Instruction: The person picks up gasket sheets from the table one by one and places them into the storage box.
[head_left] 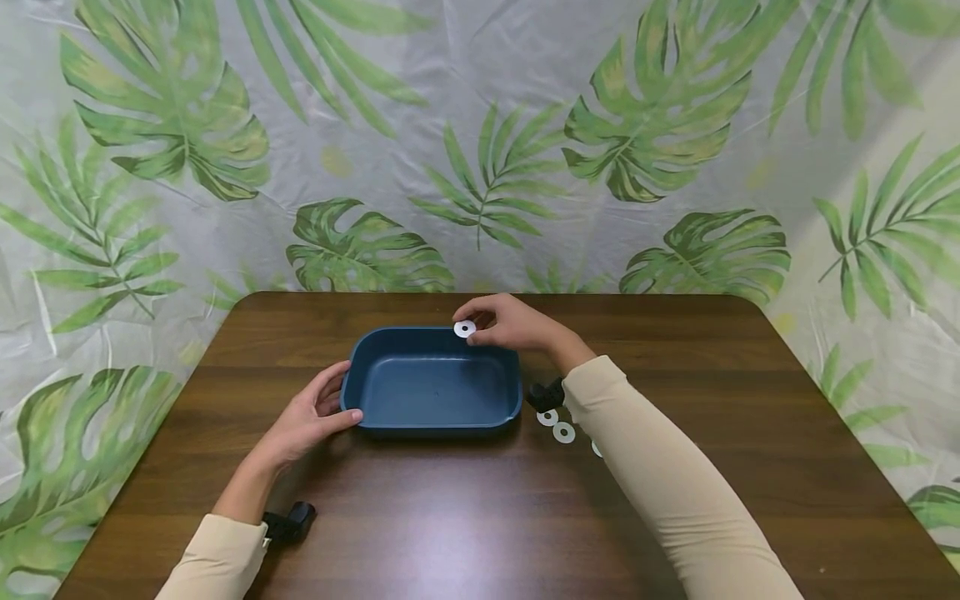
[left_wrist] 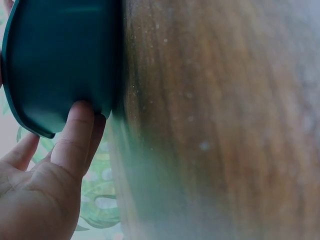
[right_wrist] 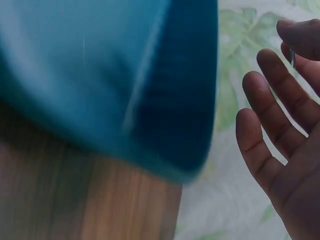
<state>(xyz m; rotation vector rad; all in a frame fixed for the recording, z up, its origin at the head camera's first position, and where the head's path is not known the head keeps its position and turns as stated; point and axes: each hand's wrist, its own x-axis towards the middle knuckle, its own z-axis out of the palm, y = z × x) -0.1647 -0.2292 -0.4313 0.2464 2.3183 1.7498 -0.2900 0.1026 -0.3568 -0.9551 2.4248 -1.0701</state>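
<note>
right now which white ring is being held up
The ring pinched in the right hand; the other rings lie on the table right of the blue tray.

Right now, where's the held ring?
In the head view, the white ring is pinched by the right hand, seen against the far rim of the blue tray.

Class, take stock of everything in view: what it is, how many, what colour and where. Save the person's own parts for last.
Container: 1, blue, on the table
Held ring: 1, white, at the container's far rim
Loose rings: 3 visible, white, on the table right of the container, one partly hidden
Table: 1, brown, beneath everything
Backdrop: 1, pale with green leaves, behind the table
Wrist cameras: 2, black, one per wrist
Sleeves: 2, beige, on both arms
Left hand: 1, bare, gripping the container's left end
Right hand: 1, bare, pinching the held ring
</note>
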